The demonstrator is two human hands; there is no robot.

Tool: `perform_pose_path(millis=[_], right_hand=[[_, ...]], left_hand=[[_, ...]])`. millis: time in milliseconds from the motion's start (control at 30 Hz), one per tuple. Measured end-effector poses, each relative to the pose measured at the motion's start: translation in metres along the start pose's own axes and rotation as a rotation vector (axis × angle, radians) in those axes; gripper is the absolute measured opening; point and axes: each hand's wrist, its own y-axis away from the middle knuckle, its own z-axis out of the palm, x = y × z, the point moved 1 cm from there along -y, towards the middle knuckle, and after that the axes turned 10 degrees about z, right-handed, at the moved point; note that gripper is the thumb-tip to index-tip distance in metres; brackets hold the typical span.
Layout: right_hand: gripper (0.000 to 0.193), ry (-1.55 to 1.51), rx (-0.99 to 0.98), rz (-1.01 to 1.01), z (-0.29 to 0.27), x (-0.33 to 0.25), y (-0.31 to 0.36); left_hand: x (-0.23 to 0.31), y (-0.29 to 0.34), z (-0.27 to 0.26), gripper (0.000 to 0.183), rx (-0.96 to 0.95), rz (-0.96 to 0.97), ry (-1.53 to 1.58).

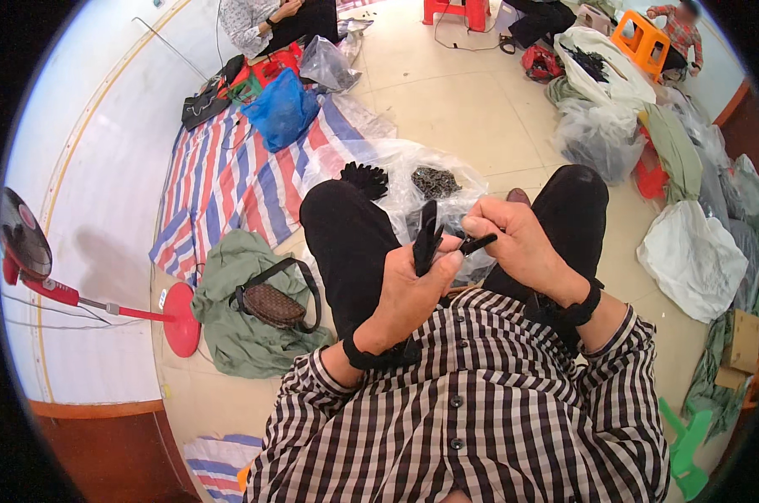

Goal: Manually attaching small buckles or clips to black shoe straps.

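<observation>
My left hand [406, 292] is closed around several slim black pieces [428, 237] that stick up past its thumb and fingers. My right hand [526, 245] pinches near one end of another slim black piece [480, 244], and the fingertips of both hands almost meet there. Their exact kind is too small to make out. Beyond my knees, a clear plastic bag [471, 172] is spread out with a heap of small dark parts [435, 181] on it. A bunch of black pieces [364, 179] lies beside my left knee.
A red-based fan [181, 319] stands at the left, near a brown pouch [274, 307] on green cloth [228, 335]. A blue bag [280, 109] rests on a striped sheet [220, 180]. White sacks [694, 260] line the right. Other people sit at the far side near an orange stool [639, 38].
</observation>
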Motion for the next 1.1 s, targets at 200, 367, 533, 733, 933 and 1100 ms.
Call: perform_pose_path(millis=[200, 367, 533, 733, 933, 1100], right_hand=[[0.014, -0.108, 0.062, 0.089, -0.003, 0.01, 0.004], [0.015, -0.203, 0.155, 0.103, -0.01, -0.004, 0.007], [0.018, -0.422, 0.114, 0.145, -0.004, -0.005, 0.008], [0.019, -0.321, 0.386, -0.017, -0.004, -0.015, 0.014], [0.019, -0.516, 0.157, 0.114, -0.002, -0.001, 0.006], [0.017, -0.448, 0.209, 0.065, 0.005, -0.005, 0.005]], left_hand=[[-0.002, -0.005, 0.006, 0.015, 0.024, 0.035, 0.006], [-0.004, -0.018, 0.003, 0.017, 0.12, 0.044, 0.073], [-0.004, -0.022, 0.003, 0.02, 0.098, 0.099, 0.054], [-0.013, -0.03, 0.002, 0.018, 0.147, 0.236, -0.031], [-0.003, -0.025, 0.005, 0.02, 0.106, 0.198, -0.07], [-0.012, -0.026, 0.007, 0.02, 0.123, 0.29, -0.062]])
